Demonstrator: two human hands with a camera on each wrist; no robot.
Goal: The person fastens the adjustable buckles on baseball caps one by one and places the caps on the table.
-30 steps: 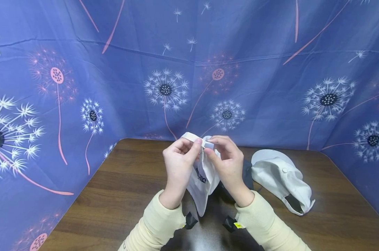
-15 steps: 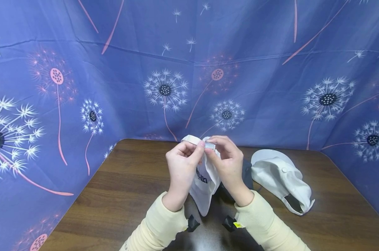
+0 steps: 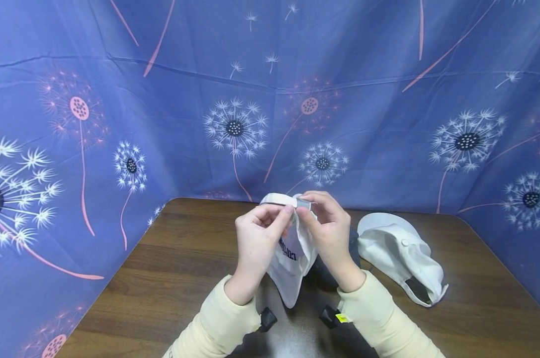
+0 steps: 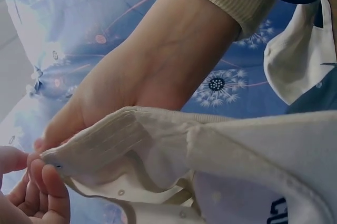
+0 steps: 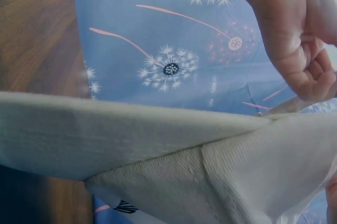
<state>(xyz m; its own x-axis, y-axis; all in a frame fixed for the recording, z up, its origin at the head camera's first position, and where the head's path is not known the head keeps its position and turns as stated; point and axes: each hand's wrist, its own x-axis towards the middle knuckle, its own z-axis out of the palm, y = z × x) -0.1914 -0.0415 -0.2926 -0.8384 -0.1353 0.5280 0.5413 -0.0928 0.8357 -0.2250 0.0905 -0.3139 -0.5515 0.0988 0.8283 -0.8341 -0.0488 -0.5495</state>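
Brim down, a white baseball cap (image 3: 288, 278) with dark lettering hangs between both hands over the table. My left hand (image 3: 258, 238) pinches the white back strap (image 3: 278, 199) of the cap between thumb and fingers. Close beside it, my right hand (image 3: 330, 231) pinches a grey piece (image 3: 303, 204) at the strap's other side; whether it is a buckle or strap lining I cannot tell. In the left wrist view the cap's edge (image 4: 110, 134) runs up to the fingertips, with small eyelets below. The right wrist view shows the cap's fabric (image 5: 158, 171) up close.
A second white cap (image 3: 400, 258) lies on the right of the wooden table (image 3: 171, 258), its brim toward the back. A dark cap-like thing (image 3: 325, 276) sits partly hidden behind my right hand. Blue dandelion-print cloth (image 3: 270, 124) hangs round the table.
The strap has turned between my fingers, and the grey piece shows at a different angle. Both hands have shifted slightly and keep pinching the cap. The other caps have not moved.
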